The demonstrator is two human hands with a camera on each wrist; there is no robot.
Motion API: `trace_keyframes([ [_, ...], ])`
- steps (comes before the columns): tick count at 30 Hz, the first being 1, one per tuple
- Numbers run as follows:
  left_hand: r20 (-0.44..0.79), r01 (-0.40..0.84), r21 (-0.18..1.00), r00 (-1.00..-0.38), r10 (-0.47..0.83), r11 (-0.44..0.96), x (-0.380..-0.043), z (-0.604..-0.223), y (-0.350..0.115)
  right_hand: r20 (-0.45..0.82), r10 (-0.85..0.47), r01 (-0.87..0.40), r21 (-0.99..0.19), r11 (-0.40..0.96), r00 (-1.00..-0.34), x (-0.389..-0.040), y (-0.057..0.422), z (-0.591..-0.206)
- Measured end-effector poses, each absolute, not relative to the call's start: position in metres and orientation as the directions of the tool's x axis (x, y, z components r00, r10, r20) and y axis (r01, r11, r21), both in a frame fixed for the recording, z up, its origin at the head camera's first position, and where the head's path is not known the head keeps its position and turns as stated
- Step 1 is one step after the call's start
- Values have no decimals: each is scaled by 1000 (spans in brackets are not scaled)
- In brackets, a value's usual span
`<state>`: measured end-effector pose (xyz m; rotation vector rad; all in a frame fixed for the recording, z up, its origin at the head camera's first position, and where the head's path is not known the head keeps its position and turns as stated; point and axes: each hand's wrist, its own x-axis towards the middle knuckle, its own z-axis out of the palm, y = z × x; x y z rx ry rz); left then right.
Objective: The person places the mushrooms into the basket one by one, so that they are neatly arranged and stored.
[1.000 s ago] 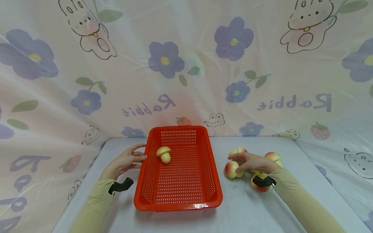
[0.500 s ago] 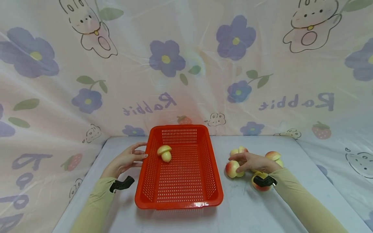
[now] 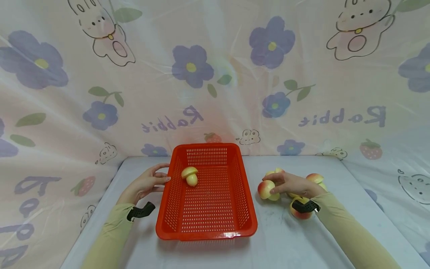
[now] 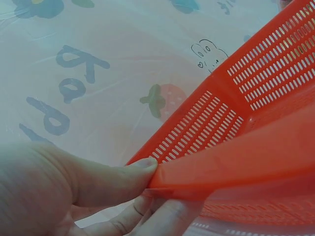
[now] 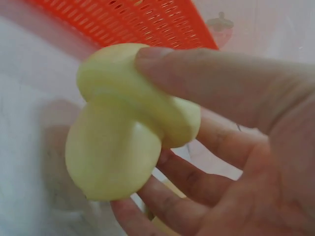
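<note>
White table [image 3: 282, 246]: bears one red perforated basket [image 3: 205, 235]. Loose red-and-yellow pieces [image 3: 301, 215]: lie about the right wrist. Mushroom-shaped piece [image 3: 265, 189]: sits right of the basket, gripped by the right hand's [image 3: 293, 185] thumb and fingers. Left hand [image 3: 142, 185]: pinches the basket's left rim. Second mushroom-shaped piece [image 3: 192, 179]: lies inside, far left. Printed curtain [image 3: 231, 33]: hangs behind.

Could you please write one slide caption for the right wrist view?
The right grip holds a yellow mushroom-shaped piece, with a red slotted basket beyond.
</note>
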<state>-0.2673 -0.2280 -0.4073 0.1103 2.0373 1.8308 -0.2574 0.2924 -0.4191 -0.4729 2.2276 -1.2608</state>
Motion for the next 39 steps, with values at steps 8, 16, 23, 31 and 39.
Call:
trace_keyframes([
  [8,-228,-196,972,-920,320,127,-269,-410,-228,-302,-513,59,-898,437,-804,-260,289,-407],
  [16,-232,-204,972,-917,325,118,-269,-412,-229,-324,-467,154,-918,365,-823,-263,283,-399],
  [23,-223,-196,974,-919,325,114,-269,-413,-229,-341,-396,208,-917,340,-853,-263,276,-385],
  [31,-222,-194,974,-915,338,115,-269,-413,-230,-254,-443,205,-966,158,-860,-273,262,-366],
  [39,-223,-196,974,-912,344,112,-270,-411,-230,-189,-462,177,-982,70,-867,-280,236,-349],
])
